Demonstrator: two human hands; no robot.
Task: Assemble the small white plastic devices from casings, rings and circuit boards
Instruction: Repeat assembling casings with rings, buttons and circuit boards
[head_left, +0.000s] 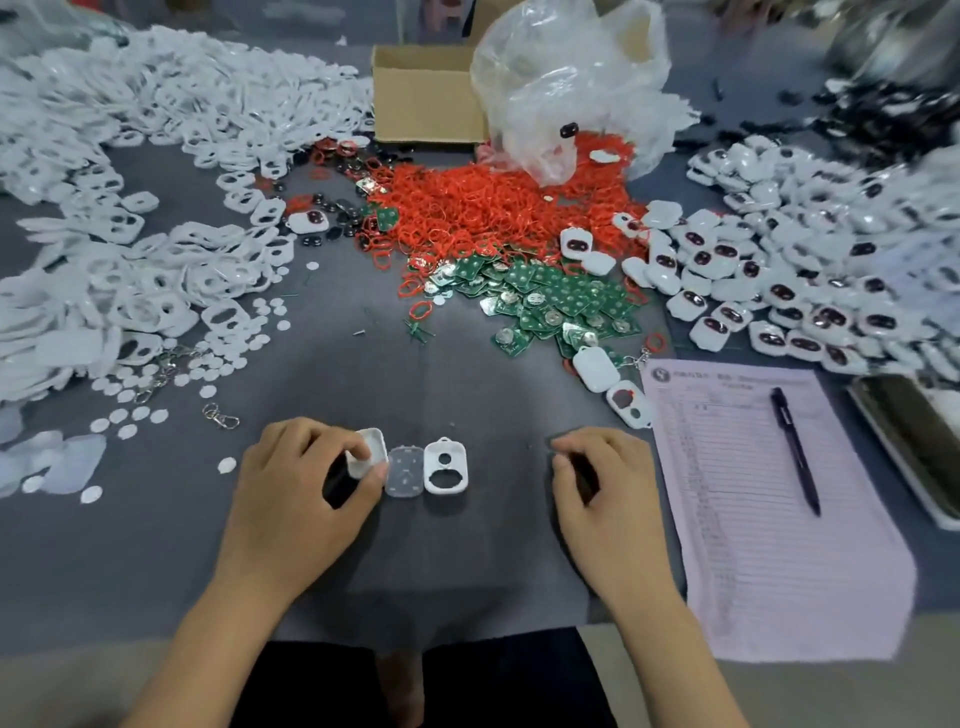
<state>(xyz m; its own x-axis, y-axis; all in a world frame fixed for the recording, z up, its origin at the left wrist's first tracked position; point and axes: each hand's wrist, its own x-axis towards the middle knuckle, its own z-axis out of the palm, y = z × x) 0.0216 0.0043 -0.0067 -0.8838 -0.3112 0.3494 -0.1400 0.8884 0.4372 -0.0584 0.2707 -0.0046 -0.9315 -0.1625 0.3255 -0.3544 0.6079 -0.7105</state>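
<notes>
A white casing shell (370, 451) is pinched by the left hand (306, 483) on the grey table (156, 545), just beside a translucent insert (404, 472) and a white front casing (445, 465). The right hand (605, 483) is loosely curled and holds nothing. Assembly seems only begun; next a circuit board (540, 301) and a red ring (493, 208) are needed. The cardboard box (423, 93) contents are hidden.

Pen (794, 447) on lilac form (769, 545)

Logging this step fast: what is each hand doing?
Left hand: pinches a white casing.
Right hand: fingers curled; whether it holds anything cannot be told.
</notes>
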